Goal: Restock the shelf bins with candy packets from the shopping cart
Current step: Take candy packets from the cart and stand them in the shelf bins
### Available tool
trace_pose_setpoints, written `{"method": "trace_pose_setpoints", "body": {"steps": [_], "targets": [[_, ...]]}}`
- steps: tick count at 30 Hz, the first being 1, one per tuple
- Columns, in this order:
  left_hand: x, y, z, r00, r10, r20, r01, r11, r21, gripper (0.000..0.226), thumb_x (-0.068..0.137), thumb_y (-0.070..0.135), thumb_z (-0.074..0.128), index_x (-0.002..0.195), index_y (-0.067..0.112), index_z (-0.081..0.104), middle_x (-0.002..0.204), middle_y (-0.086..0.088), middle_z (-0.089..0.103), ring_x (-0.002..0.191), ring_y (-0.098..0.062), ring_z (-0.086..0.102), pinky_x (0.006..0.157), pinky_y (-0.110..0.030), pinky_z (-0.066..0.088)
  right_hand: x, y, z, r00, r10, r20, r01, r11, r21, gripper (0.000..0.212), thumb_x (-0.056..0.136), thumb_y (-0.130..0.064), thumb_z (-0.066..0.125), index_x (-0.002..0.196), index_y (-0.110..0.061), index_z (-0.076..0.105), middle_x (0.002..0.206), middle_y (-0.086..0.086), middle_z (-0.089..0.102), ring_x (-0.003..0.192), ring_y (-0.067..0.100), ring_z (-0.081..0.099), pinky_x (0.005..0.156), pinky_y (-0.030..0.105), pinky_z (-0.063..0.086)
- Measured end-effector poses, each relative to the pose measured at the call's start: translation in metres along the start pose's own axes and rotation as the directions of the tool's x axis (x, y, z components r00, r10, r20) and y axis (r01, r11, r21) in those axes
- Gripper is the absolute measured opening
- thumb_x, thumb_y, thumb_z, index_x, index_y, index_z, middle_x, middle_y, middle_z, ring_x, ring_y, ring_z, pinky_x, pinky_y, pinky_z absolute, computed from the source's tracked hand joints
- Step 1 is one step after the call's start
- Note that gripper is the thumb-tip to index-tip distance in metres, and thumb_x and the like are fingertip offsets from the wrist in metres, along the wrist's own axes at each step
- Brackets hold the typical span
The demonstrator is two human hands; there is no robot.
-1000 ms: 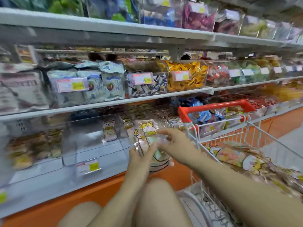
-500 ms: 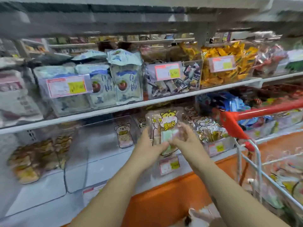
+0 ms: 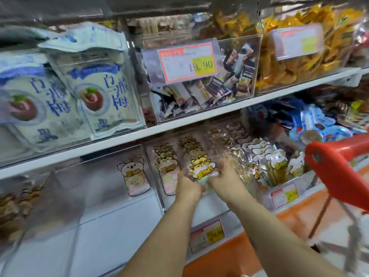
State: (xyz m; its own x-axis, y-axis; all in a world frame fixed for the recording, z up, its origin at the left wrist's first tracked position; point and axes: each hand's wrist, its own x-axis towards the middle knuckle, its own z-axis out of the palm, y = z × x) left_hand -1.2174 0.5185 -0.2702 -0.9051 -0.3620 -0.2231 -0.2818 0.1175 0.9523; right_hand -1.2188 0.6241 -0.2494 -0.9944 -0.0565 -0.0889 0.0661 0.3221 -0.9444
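Observation:
A clear candy packet (image 3: 201,168) with a yellow cartoon animal on it stands upright inside a clear shelf bin (image 3: 207,212) on the lower shelf. My left hand (image 3: 186,185) grips its lower left side. My right hand (image 3: 225,180) grips its lower right side. Behind it in the same bin stand several packets of the same kind (image 3: 166,166). The bin to the left (image 3: 111,196) holds one bear-print packet (image 3: 134,176). The shopping cart shows only its red handle (image 3: 339,166) at the right edge.
The bin to the right (image 3: 279,194) is packed with similar packets. The upper shelf (image 3: 179,124) carries white plum bags (image 3: 99,90), a bin of mixed small candies (image 3: 209,90) with a 19.90 price tag, and yellow sweets (image 3: 299,62). An orange base panel (image 3: 229,256) runs below.
Both hands carried the packet from beside the cart up and forward into the lower shelf bin. The view closed in on the shelf, and the cart slid off to the right.

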Motion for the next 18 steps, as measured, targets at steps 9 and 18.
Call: {"method": "trace_pose_setpoints", "body": {"steps": [9,18], "targets": [[0.015,0.001,0.008,0.969,-0.160,-0.190,0.192,0.968,0.163,0.089,0.076,0.020,0.081,0.148,0.023,0.029,0.139,-0.017,0.044,0.125,-0.034,0.047,0.100,-0.035,0.048,0.004,0.002,0.007,0.993,-0.030,-0.116,0.028,0.999,-0.017,0.063,0.088,-0.007,0.058,0.147,-0.015,0.038,0.135,0.008,0.055,0.123,0.031,0.054,0.103,0.046,0.046],[0.006,0.012,0.020,0.956,-0.260,-0.136,0.293,0.878,0.379,0.077,0.105,0.025,0.043,0.158,0.024,-0.013,0.157,-0.021,0.017,0.141,-0.029,0.034,0.109,-0.035,0.035,0.005,-0.002,-0.005,0.879,0.394,0.270,-0.477,0.709,0.519,0.006,0.097,-0.005,0.051,0.095,-0.003,0.056,0.095,0.016,0.053,0.083,0.033,0.053,0.090,0.067,0.047]]}}
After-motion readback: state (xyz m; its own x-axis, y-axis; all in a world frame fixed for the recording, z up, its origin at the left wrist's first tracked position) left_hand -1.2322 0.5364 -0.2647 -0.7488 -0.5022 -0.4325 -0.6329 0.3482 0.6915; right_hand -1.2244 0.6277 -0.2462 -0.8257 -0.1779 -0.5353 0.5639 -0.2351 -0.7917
